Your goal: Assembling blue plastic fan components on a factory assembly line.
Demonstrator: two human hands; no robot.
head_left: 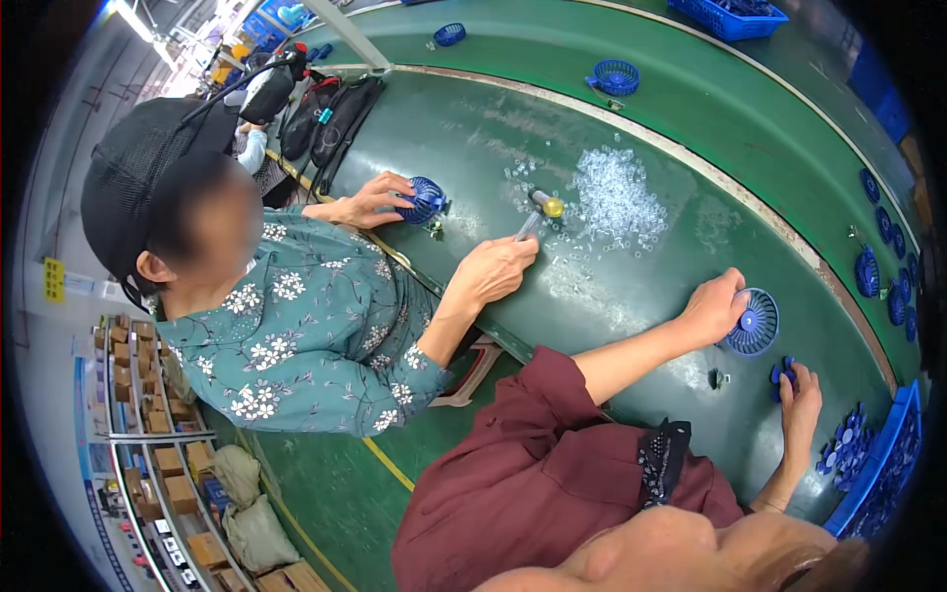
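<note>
My left hand [712, 304] grips the rim of a round blue slotted plastic housing [756, 331], tilted so that its ribbed face and small centre hub show. To its right, my right hand [805, 403] has its fingers closed on a few small blue plastic pieces [780, 381] just over the green tabletop. Their exact shape is partly covered by the fingers. Between the two hands, a small dark and metallic part [717, 379] lies on the table.
A co-worker at left holds a blue housing [424, 200] and a screwdriver [533, 219]. Small clear plastic pieces [617, 197] are heaped mid-table. Blue discs [845, 442] lie beside a blue bin [878, 459] at right. Beyond the pale ledge, the green belt [691, 89] carries more housings [617, 77].
</note>
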